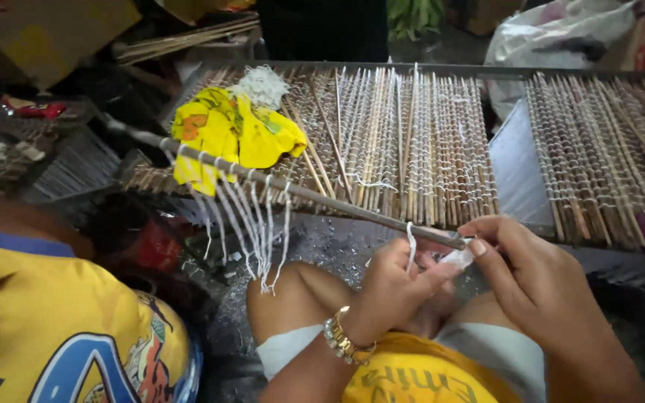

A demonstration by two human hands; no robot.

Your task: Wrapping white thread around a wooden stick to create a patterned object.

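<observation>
- Position: a long thin stick (293, 190) runs from upper left to lower right, its near end resting between the two hands, just above the person's knees.
- Axis: the stick's length slants away from the hands toward the left; only its lower right tip is within reach of both.
- Left hand (397, 287): fingers closed on a white string (410, 246) that rises to the stick near its tip; a gold bracelet (345, 342) sits on the wrist.
- Right hand (524, 272): thumb and forefinger pinched on a small white wad (459, 257) at the stick's tip. It sits nearer the tip than the left.
- Appearance: the stick is grey-brown and slender, with a row of white strings (251, 227) looped over it and hanging loose farther up its length.
- Surroundings: racks of sticks wound with white thread (419, 142) lie beyond; a yellow cloth (233, 130) rests on the left rack.
- Adjacent: another person's yellow shirt (61, 328) shows at lower left.
</observation>
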